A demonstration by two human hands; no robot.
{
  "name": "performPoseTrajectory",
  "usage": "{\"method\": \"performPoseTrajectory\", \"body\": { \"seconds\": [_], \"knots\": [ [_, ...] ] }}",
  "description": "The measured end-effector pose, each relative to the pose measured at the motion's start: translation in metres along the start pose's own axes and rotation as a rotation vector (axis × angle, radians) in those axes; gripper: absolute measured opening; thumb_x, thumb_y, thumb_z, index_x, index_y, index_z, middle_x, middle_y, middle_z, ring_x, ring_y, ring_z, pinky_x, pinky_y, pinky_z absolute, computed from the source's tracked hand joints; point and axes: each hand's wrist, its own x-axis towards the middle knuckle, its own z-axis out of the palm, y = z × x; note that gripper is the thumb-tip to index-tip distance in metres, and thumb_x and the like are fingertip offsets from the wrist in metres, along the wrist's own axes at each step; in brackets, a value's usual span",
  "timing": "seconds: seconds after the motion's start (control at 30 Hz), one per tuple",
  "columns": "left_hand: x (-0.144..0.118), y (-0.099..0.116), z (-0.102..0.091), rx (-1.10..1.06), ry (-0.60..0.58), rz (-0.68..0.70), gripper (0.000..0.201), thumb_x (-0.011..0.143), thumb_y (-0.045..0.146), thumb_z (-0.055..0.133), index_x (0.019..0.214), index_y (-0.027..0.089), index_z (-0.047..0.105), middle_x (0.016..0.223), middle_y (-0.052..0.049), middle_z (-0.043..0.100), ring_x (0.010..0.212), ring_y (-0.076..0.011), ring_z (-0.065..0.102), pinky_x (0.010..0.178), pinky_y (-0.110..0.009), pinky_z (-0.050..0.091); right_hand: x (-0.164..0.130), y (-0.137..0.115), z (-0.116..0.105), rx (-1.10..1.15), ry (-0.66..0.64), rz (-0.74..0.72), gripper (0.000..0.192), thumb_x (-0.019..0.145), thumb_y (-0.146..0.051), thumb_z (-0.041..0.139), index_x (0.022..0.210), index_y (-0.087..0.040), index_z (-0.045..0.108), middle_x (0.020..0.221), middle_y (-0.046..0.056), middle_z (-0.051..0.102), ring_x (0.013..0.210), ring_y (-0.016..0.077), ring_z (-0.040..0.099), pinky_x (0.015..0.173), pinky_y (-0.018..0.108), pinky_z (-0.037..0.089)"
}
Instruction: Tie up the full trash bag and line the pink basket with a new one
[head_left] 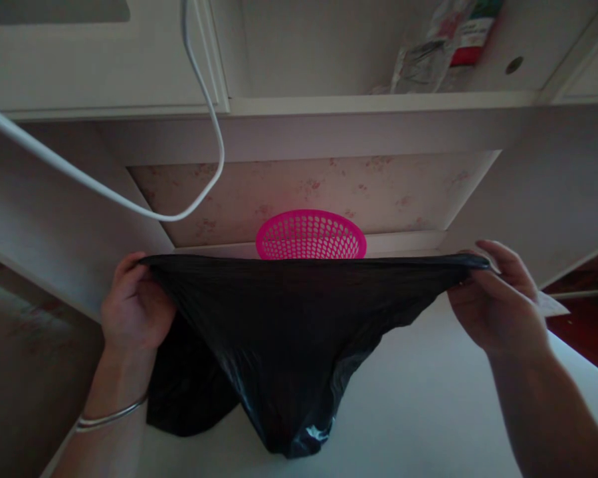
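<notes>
Left hand (134, 309) and right hand (498, 302) each pinch one end of the black plastic bag (289, 338) rim, stretching it taut. The bag hangs above the white surface (428, 411), just near of the pink basket (310, 236).

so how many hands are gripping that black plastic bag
2: the left hand grips the black plastic bag at its left top corner, the right hand its right corner.
</notes>
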Motion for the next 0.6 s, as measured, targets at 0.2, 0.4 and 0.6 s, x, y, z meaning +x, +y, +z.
{"method": "performPoseTrajectory", "body": {
  "seconds": [0.2, 0.4, 0.6],
  "knots": [
    [0.009, 0.012, 0.005, 0.017, -0.002, 0.008, 0.019, 0.078, 0.005, 0.059, 0.080, 0.020, 0.070, 0.067, 0.005, 0.075, 0.067, -0.0125, 0.069, 0.073, -0.026, 0.057, 0.009, -0.014, -0.004, -0.045, -0.044, -0.008, 0.028, 0.090, -0.014, 0.063, 0.091, -0.035, 0.081, 0.090, -0.008, 0.080, 0.081, 0.0142, 0.072, 0.083, 0.030, 0.065],
    [-0.005, 0.010, 0.002, -0.043, -0.151, -0.008, 0.016, 0.081, 0.015, 0.069, 0.092, 0.025, 0.074, 0.093, 0.005, 0.081, 0.087, -0.0113, 0.070, 0.090, -0.027, 0.058, 0.011, -0.015, -0.014, 0.019, -0.062, -0.055, 0.023, 0.085, -0.023, 0.069, 0.101, -0.036, 0.081, 0.109, -0.006, 0.080, 0.108, 0.0157, 0.072, 0.097, 0.025, 0.059],
    [-0.039, -0.017, -0.009, 0.172, -0.328, -0.213, 0.075, 0.047, 0.056, 0.101, 0.109, 0.024, 0.077, 0.106, -0.004, 0.082, 0.110, -0.0297, 0.072, 0.097, -0.039, 0.061, -0.009, 0.026, -0.019, -0.006, -0.240, 0.148, 0.078, 0.060, -0.063, 0.091, 0.132, -0.042, 0.068, 0.137, 0.002, 0.073, 0.128, 0.0305, 0.067, 0.099, 0.046, 0.061]
  ]
}}
